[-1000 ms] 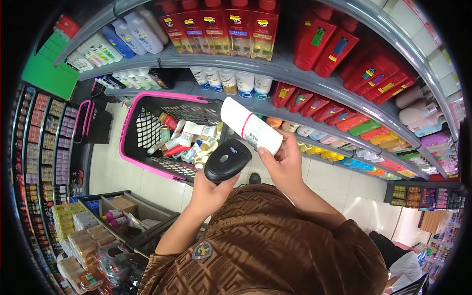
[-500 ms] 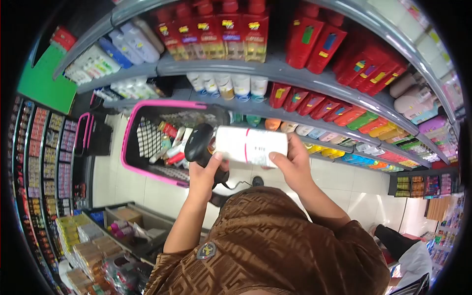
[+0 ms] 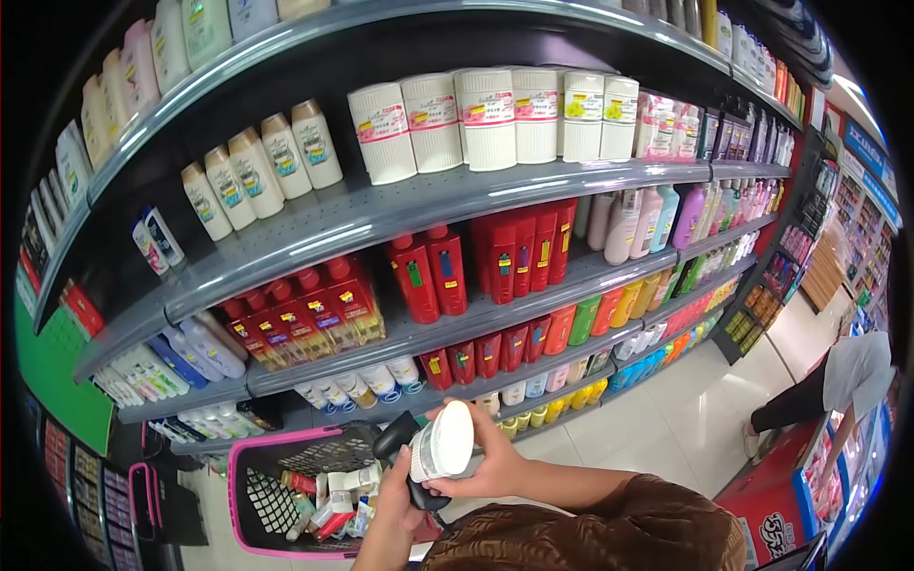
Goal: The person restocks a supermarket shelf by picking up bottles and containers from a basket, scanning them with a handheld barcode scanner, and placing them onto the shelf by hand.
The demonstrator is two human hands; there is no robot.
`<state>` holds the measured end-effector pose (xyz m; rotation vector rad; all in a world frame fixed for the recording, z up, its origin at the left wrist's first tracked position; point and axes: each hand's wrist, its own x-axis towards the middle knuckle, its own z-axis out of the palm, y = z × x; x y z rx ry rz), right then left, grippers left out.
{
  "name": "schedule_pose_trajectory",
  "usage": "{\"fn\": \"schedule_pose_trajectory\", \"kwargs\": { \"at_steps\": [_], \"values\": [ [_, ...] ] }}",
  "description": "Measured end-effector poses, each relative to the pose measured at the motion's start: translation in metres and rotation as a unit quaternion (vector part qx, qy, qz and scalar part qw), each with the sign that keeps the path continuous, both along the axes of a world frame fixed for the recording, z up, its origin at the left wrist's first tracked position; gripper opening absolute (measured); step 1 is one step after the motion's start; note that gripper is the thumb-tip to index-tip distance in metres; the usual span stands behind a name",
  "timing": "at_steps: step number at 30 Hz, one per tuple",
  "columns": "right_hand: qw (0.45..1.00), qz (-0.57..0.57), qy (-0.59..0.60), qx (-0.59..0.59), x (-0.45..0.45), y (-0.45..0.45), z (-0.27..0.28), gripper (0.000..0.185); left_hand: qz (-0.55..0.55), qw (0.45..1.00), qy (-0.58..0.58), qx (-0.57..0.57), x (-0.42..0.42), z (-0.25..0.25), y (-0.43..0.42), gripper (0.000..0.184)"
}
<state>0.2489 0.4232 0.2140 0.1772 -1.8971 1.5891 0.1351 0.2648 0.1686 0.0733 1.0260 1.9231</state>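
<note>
A white ribbed bottle (image 3: 444, 443) points its pale round end up toward the camera. My right hand (image 3: 490, 455) wraps round its right side. On its left, my left hand (image 3: 397, 495) grips a black handheld scanner (image 3: 398, 436), with the thumb against the bottle. Just left of both hands is a black basket with a pink rim (image 3: 235, 495), holding several tubes and bottles. The bottle's label is mostly turned out of sight.
Similar white bottles (image 3: 486, 119) line the upper shelf; red pump bottles (image 3: 412, 276) stand on the shelf (image 3: 381, 347) below. A second basket (image 3: 145, 495) is at the lower left. Another person (image 3: 838, 381) is at the right, beside a red display box (image 3: 762, 495).
The view has tilted up, showing higher shelves. The bottle has turned from lying sideways to end-on, and both hands are closer together around it.
</note>
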Motion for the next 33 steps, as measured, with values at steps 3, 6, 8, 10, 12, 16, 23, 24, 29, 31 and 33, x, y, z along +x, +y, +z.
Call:
{"fn": "schedule_pose_trajectory", "kwargs": {
  "at_steps": [3,6,8,10,12,16,23,24,29,31,33],
  "values": [
    [0.997,0.017,-0.038,-0.068,0.003,0.013,0.009,0.114,-0.015,1.000,0.023,-0.008,0.000,0.002,0.008,0.047],
    [0.993,-0.080,0.089,0.005,-0.001,0.060,0.038,0.115,-0.039,0.997,0.062,-0.012,0.011,0.024,0.008,0.040],
    [0.954,-0.197,0.220,0.058,-0.010,0.113,0.093,0.108,-0.041,0.993,0.111,0.013,0.023,0.039,0.002,0.029],
    [0.923,-0.309,0.226,0.021,-0.012,0.169,0.148,0.091,-0.060,0.989,0.134,-0.003,0.023,0.032,-0.011,0.026],
    [0.895,-0.343,0.285,0.011,-0.025,0.204,0.210,0.083,-0.075,0.984,0.157,-0.047,0.023,0.029,-0.024,0.021],
    [0.868,-0.460,0.158,0.095,-0.035,0.262,0.259,0.109,-0.028,0.988,0.137,-0.072,0.024,0.011,-0.045,0.017],
    [0.774,-0.583,0.056,0.242,-0.070,0.288,0.251,0.105,-0.060,0.967,0.204,-0.137,0.019,0.010,-0.071,0.033],
    [0.774,-0.579,0.065,0.247,-0.074,0.289,0.248,0.098,-0.026,0.972,0.186,-0.137,0.027,0.016,-0.067,0.020],
    [0.735,-0.619,0.082,0.263,-0.080,0.286,0.237,0.090,-0.032,0.966,0.191,-0.170,0.033,0.026,-0.066,0.028],
    [0.752,-0.609,0.061,0.247,-0.080,0.285,0.232,0.092,-0.038,0.967,0.198,-0.157,0.034,0.024,-0.067,0.034],
    [0.752,-0.609,0.062,0.244,-0.079,0.284,0.229,0.093,-0.017,0.967,0.198,-0.161,0.039,0.028,-0.063,0.037]
  ]
}}
